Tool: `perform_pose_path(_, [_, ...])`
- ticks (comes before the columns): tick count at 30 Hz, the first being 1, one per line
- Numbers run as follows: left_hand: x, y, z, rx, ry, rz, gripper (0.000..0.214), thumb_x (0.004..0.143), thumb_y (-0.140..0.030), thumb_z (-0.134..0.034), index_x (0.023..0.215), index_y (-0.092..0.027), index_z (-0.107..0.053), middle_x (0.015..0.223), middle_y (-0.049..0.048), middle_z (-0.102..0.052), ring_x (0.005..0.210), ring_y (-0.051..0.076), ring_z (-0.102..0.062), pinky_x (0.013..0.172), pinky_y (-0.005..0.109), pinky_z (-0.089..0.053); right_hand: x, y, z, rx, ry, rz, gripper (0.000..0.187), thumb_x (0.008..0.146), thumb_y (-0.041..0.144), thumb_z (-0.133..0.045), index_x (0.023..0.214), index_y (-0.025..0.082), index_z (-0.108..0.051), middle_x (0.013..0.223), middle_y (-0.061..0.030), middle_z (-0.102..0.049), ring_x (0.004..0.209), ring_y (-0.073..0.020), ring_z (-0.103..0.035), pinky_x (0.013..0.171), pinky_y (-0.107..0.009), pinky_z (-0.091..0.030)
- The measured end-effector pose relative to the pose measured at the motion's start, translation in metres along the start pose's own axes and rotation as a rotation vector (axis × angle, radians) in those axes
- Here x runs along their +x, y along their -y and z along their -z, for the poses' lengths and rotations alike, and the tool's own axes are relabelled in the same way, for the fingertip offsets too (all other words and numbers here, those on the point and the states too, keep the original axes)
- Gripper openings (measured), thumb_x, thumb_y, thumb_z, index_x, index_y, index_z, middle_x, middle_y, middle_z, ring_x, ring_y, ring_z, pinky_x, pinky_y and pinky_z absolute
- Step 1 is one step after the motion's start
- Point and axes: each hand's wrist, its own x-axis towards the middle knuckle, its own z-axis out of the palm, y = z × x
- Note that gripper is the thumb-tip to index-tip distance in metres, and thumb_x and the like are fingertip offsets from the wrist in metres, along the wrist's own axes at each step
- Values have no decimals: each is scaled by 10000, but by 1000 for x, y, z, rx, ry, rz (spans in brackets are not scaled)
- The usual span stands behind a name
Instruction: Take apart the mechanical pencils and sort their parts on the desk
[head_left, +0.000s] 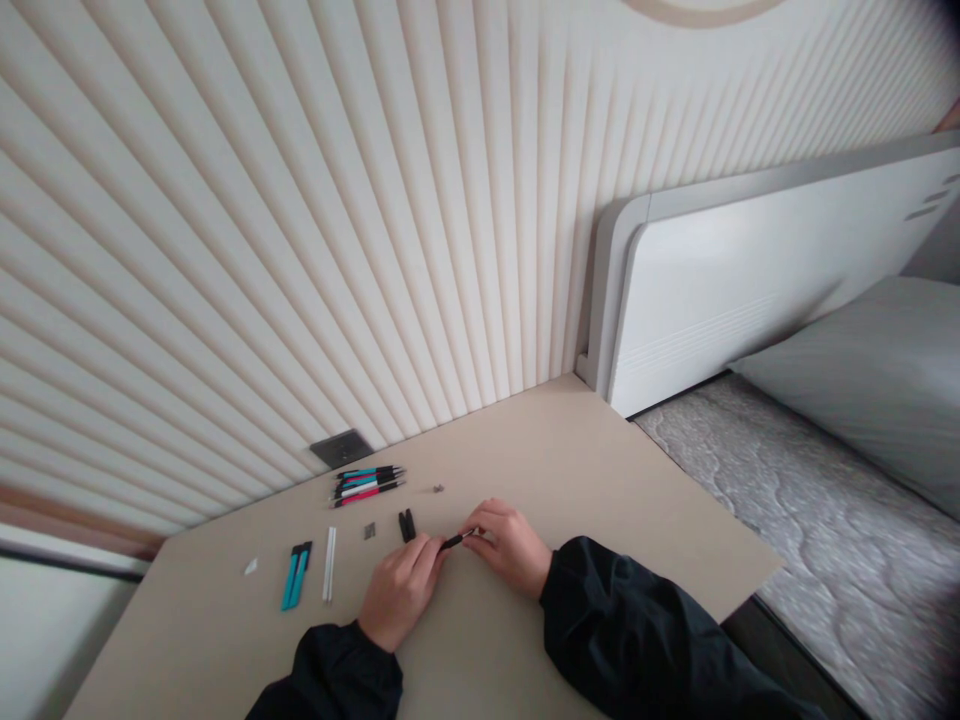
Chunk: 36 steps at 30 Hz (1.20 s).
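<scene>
Between my two hands is a pen [454, 541] with a black grip and a silvery tip. The fingers of my left hand [405, 588] close around its black end, and the rest of it is hidden there. My right hand [511, 545] pinches the tip end with thumb and fingers. Just beyond my left hand lie black pen grips [406, 525]. Small metallic pieces, perhaps springs [370, 531], sit left of them. Farther left are thin white refills [329, 565] and two teal pen barrels [295, 577] with dark ends.
Several assembled pens [367, 486] lie in a row near the wall, below a dark socket plate [341, 448]. Tiny metal bits [439, 489] rest right of them. A white scrap [251, 566] is at left on the beige table [570, 450]. A bed [720, 450] stands at right.
</scene>
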Motion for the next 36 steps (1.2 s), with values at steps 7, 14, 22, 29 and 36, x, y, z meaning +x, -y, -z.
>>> perform_pose_path(7, [1, 1, -2, -44, -3, 18, 225, 972, -251, -406, 932, -166, -611, 774, 35, -647, 618, 150, -629, 581, 260, -476, -1, 7, 1, 51, -34, 28, 140, 910, 220, -544, 956, 226, -676, 909, -33, -655, 883, -159, -603, 813, -264, -480])
perform_pose_path(14, [-11, 3, 3, -95, -9, 59, 221, 973, -269, -407, 947, -168, -601, 803, 34, -653, 646, 147, -643, 597, 249, -491, 6, -2, 1, 41, -181, 48, 179, 942, 244, -492, 990, 230, -665, 953, -46, -653, 916, -165, -599, 836, -280, -480])
perform_pose_path(22, [-51, 22, 24, -107, -11, 49, 177, 962, -257, -446, 952, -178, -605, 789, 22, -649, 647, 141, -640, 603, 253, -488, 30, -28, -14, -364, -110, -82, 240, 873, 157, -534, 1090, 221, -612, 923, -45, -670, 914, -191, -586, 852, -310, -448])
perform_pose_path(29, [-81, 32, 43, -135, 30, 130, 189, 969, -281, -429, 935, -188, -589, 790, 22, -635, 638, 136, -627, 584, 247, -470, 59, -29, -38, -413, -82, -142, 324, 820, 153, -543, 1137, 211, -580, 880, -22, -674, 892, -181, -584, 855, -305, -427])
perform_pose_path(36, [-97, 37, 47, -175, 60, 203, 127, 949, -266, -464, 940, -195, -568, 798, 16, -619, 644, 148, -616, 581, 261, -466, 63, -38, -45, -400, -61, -152, 339, 809, 206, -528, 1139, 224, -601, 906, -17, -681, 848, -177, -593, 842, -337, -439])
